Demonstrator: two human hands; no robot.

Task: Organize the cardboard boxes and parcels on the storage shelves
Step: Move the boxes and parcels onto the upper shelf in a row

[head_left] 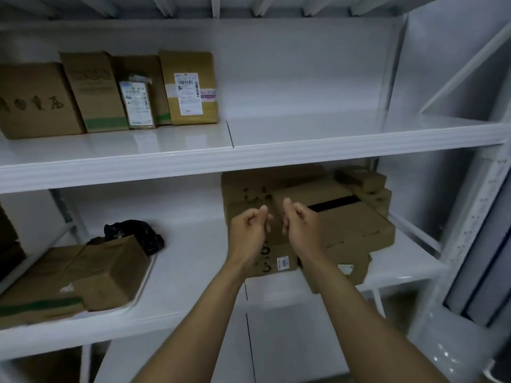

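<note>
While the left hand (250, 229) and right hand (300, 226) are held curled and empty, the skewed box pile (351, 225) could be toppled off the shelf (188, 275) if tugged unevenly.

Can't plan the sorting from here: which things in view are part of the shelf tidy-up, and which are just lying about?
Job:
upright boxes on the upper shelf
stacked boxes, lower shelf, right
loose boxes, lower left

Lying about:
black bundle behind the loose boxes
tray under them
</note>
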